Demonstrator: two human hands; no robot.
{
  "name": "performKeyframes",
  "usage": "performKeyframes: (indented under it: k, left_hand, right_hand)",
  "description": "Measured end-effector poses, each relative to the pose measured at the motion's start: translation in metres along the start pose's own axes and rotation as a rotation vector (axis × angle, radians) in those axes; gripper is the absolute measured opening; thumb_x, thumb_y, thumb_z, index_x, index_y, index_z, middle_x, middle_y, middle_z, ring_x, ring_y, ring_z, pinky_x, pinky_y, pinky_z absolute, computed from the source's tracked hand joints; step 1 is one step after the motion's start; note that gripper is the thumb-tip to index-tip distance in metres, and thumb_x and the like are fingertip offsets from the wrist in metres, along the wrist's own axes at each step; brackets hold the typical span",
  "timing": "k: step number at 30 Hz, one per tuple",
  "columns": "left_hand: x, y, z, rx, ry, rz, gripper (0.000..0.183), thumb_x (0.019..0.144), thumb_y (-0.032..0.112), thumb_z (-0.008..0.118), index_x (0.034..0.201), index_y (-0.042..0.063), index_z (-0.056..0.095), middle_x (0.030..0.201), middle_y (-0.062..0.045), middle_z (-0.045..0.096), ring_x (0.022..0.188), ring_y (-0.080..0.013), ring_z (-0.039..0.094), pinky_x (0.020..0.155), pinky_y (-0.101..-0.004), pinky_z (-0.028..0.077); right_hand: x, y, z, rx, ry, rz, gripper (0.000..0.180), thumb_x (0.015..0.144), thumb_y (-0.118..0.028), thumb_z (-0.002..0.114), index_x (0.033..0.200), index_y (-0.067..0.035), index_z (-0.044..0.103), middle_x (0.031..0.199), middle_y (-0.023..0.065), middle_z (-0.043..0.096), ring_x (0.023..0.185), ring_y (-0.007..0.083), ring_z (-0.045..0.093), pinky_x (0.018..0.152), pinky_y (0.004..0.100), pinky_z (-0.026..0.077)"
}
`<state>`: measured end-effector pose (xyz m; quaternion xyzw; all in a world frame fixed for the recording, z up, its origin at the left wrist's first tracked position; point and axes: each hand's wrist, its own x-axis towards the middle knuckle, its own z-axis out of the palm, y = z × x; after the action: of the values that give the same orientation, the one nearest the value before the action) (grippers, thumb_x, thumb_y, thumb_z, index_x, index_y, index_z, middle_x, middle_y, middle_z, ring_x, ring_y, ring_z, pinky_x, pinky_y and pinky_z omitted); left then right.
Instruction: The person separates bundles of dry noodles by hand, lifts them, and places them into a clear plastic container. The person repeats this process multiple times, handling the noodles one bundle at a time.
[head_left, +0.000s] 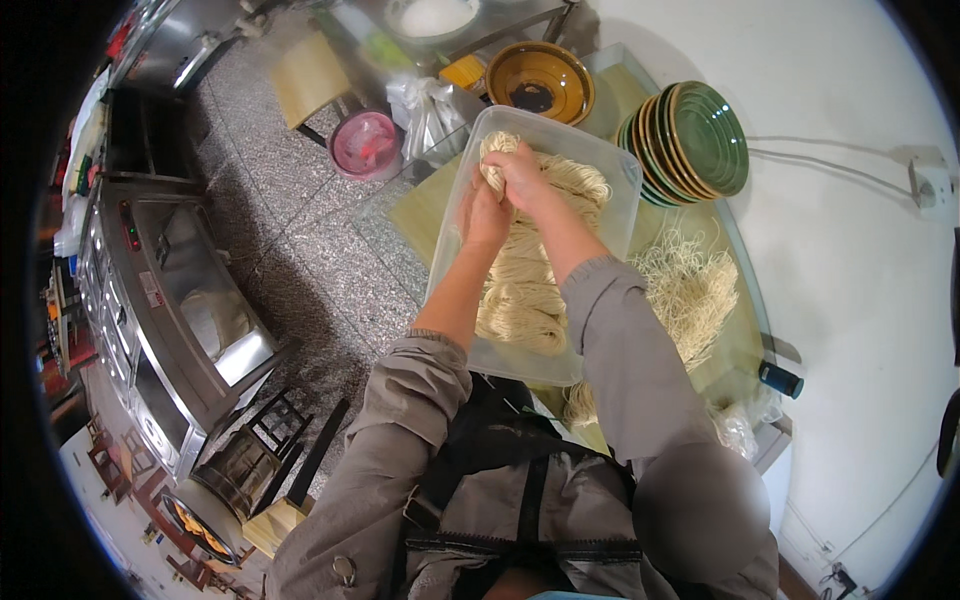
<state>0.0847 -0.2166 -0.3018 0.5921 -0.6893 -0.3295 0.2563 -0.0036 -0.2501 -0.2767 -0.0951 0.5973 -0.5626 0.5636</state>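
Note:
Both my hands are over the far left corner of a clear plastic tub (607, 154), around one bundle of pale noodles (498, 142). My left hand (486, 214) grips it from the near left side, and my right hand (517, 178) closes on it from the right. More folded noodle bundles (525, 300) lie in a row down the tub, with another bundle (581, 180) beside them at the far right. A loose heap of noodles (694, 292) rests on the table to the right of the tub.
Stacked green bowls (709, 142) lean near the wall, behind the tub's right side. A brown glazed bowl (540, 82) touches its far end. Beyond the table's left edge are a pink bucket (366, 144) and a wooden stool (309, 79). A dark cylindrical container (781, 379) lies at right.

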Motion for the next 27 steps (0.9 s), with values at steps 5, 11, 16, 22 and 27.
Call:
performKeyframes:
  k: [5,11,16,22,27]
  left_hand:
    - [0.01,-0.029,0.014,-0.048,-0.279,-0.124,0.058,0.08,0.016,0.068,0.131,0.003,0.045,0.098,-0.016,0.068,0.087,-0.0388,0.064,0.078,-0.0446,0.049]
    - [0.008,-0.038,0.038,-0.929,-0.397,-0.439,0.055,0.08,0.017,0.069,0.13,0.002,0.05,0.105,-0.006,0.063,0.082,-0.0221,0.061,0.072,-0.0364,0.049]
    - [-0.031,-0.018,-0.006,-0.779,-0.346,-0.687,0.061,0.084,0.011,0.064,0.139,0.004,0.039,0.105,-0.009,0.06,0.086,-0.016,0.06,0.069,-0.0296,0.048]
    - [-0.066,0.0,-0.056,-0.65,-0.333,-0.499,0.065,0.082,0.01,0.065,0.141,0.007,0.038,0.107,-0.01,0.057,0.083,-0.0161,0.061,0.066,-0.0285,0.048]
    - [-0.023,0.012,-0.055,-0.395,-0.204,0.167,0.038,0.08,0.01,0.065,0.117,0.001,0.059,0.102,-0.014,0.064,0.085,-0.022,0.063,0.073,-0.0334,0.051]
  right_hand:
    - [0.015,0.013,-0.003,-0.883,0.174,-0.095,0.075,0.074,-0.023,0.072,0.129,0.012,0.036,0.123,0.0324,0.052,0.116,0.0399,0.053,0.1,0.04,0.041]
    - [0.02,0.009,-0.015,-0.882,0.397,-0.119,0.076,0.076,-0.023,0.069,0.131,0.015,0.034,0.124,0.0345,0.05,0.117,0.0413,0.053,0.1,0.0409,0.042]
    - [-0.013,0.011,-0.016,-0.812,0.469,-0.179,0.077,0.081,-0.028,0.071,0.139,0.007,0.032,0.14,0.0247,0.042,0.132,0.034,0.04,0.105,0.0386,0.037]
    - [-0.162,0.0,-0.106,-0.367,0.132,-0.287,0.043,0.091,-0.018,0.062,0.129,-0.006,0.049,0.129,0.0113,0.052,0.121,0.0217,0.048,0.099,0.033,0.04]
    - [-0.292,0.02,-0.19,-0.107,0.256,-0.239,0.03,0.092,-0.014,0.06,0.118,-0.003,0.053,0.112,0.009,0.06,0.104,0.0167,0.057,0.089,0.0303,0.047]
